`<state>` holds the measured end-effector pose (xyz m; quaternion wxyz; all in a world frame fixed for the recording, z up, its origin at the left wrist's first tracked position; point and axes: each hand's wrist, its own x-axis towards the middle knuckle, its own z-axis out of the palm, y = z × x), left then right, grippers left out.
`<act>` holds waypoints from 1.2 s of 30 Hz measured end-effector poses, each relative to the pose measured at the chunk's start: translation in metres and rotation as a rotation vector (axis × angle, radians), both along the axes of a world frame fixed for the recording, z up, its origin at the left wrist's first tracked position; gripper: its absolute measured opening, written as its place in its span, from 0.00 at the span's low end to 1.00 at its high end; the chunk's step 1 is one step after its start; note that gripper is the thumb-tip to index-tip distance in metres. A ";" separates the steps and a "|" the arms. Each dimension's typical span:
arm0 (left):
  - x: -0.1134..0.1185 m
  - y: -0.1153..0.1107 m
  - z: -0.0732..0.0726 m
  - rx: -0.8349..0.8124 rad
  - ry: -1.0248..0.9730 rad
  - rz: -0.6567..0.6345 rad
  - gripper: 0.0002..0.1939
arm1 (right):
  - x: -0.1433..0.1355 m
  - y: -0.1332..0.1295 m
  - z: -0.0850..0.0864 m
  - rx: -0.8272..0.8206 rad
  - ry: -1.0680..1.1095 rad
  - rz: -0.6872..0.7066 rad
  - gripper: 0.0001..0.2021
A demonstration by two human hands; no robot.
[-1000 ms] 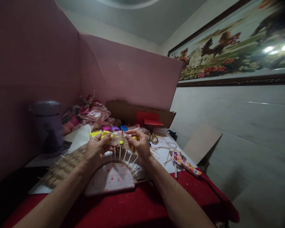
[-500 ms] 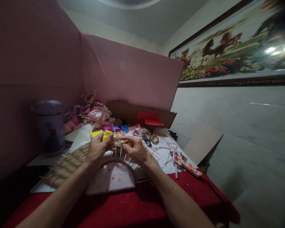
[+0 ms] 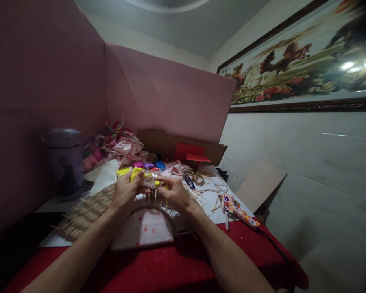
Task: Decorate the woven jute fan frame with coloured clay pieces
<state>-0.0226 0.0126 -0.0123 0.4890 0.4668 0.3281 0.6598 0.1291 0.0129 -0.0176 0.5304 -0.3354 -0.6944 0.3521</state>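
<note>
Two bare hands meet over a craft-strewn table, working at a soft yellow lump and a crinkled clear plastic wrapper. The left hand is closed, gripping the yellow lump between thumb and fingers, with the wrapper extending from it toward the other hand. The right hand is curled, its fingertips pinching the wrapper's near end; a bit of yellow shows at its fingers, though its shape is too small to tell. A small round yellow piece sits between the hands, by the right fingertips.

Beneath them arches a tan woven cord band threaded on thin wooden sticks, around a white half-round fabric panel with red dots. The panel lies over a deep red tablecloth.

Just beyond the left hand lies a flat yellow packet, with pink, purple and blue packets behind. To the right are a dark blue-handled tool and a flower-patterned glue gun. A lidded purple container stands at far left, near a heap of pale pink fabric.
</note>
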 end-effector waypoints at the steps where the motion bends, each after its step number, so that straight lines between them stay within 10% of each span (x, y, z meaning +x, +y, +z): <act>1: 0.000 0.000 0.000 0.001 -0.003 0.008 0.18 | -0.001 0.000 -0.002 0.006 -0.022 0.014 0.16; 9: 0.002 -0.002 -0.005 -0.028 0.080 -0.135 0.19 | -0.002 -0.011 0.005 -0.011 -0.183 0.217 0.25; 24: 0.002 -0.005 -0.006 -0.046 0.118 -0.140 0.18 | 0.000 -0.012 0.003 0.149 -0.424 0.006 0.23; 36: -0.006 -0.001 0.005 -0.079 -0.073 -0.013 0.14 | 0.006 0.003 0.011 -0.231 0.360 0.061 0.20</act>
